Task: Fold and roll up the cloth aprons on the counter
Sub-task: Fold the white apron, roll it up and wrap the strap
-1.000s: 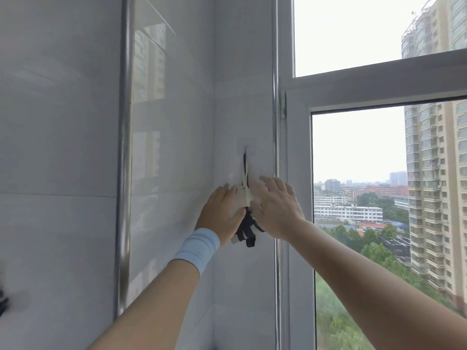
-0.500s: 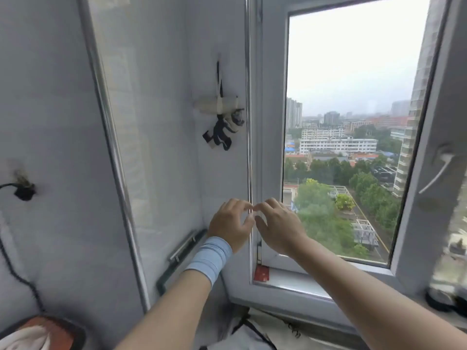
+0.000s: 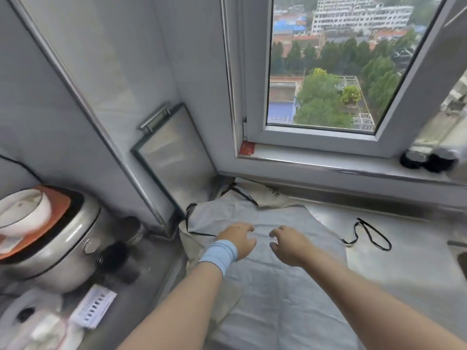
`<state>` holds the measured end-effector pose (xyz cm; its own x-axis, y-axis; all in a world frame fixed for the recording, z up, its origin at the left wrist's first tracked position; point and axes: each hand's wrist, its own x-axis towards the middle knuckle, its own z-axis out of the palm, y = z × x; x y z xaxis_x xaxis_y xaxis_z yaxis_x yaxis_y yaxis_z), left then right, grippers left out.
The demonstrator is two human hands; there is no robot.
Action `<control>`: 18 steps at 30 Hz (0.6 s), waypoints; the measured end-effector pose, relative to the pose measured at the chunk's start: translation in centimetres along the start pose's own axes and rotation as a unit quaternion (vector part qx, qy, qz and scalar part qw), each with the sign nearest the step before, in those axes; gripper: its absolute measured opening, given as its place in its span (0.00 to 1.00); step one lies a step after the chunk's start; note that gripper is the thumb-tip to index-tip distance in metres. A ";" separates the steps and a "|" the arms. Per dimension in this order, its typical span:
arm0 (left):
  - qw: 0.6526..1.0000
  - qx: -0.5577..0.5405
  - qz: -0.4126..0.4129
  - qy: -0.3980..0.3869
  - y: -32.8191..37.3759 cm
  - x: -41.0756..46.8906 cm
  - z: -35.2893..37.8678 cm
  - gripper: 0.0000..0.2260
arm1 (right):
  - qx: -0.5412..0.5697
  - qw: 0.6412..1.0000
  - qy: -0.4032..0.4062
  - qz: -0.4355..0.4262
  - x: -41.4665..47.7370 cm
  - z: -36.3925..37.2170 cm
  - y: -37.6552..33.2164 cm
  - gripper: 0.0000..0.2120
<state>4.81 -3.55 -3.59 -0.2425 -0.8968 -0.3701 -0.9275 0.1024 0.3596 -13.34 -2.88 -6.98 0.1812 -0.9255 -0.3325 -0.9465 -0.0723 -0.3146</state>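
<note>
Both hands hang over the grey apron (image 3: 278, 286), and neither has hold of anything. The left hand (image 3: 238, 239), with a pale blue wristband (image 3: 219, 253), has its fingers loosely curled and spread, tips pointing down at the cloth. The right hand (image 3: 290, 245) is just beside it, fingers bent the same slack way. Whether any fingertip actually touches the fabric, I cannot tell.

The grey apron lies flat and lightly creased, thin woven cloth edged in black binding. It runs from the back left corner of the worktop (image 3: 404, 248) towards the near edge. Under its far end a beige apron (image 3: 270, 195) sticks out, rumpled against the back edge below the window (image 3: 321, 72). A thin black strap (image 3: 369, 233) trails off the grey apron's right side and loops on the bare steel.

The worktop is dull brushed metal, with open surface to the right of the cloth. On the left it is tight: a rectangular metal-framed board (image 3: 174, 157) with a bar handle leans in the wall corner, touching or almost touching the apron's corner. Further left sits a rounded silver rice cooker (image 3: 50, 236) with an orange rim. Two dark round objects (image 3: 427, 160), blurred, sit on the window sill (image 3: 328, 162).
</note>
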 end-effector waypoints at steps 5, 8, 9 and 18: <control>0.984 0.128 -0.007 -0.123 -2.6 -0.6 7.1 0.26 | 0.014 0.991 -0.113 0.064 -2.5 8.0 0.2 0.28; 0.973 0.182 0.008 -0.141 -3.8 -0.5 10.0 0.28 | -0.003 0.985 -0.145 0.092 -3.2 10.5 2.5 0.31; 0.972 0.183 0.015 -0.145 -4.1 -0.4 10.6 0.28 | -0.028 0.986 -0.137 0.093 -3.1 10.6 3.7 0.31; 0.982 0.181 0.045 -0.009 -3.9 3.7 10.6 0.21 | -0.075 0.992 -0.006 0.104 0.2 9.4 4.4 0.28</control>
<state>4.52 -2.76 -15.44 -0.3306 -0.8695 -0.3669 -0.9416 0.3305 0.0651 -14.92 0.10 -16.83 -0.0205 -0.9219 -0.3870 -0.9925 0.0654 -0.1031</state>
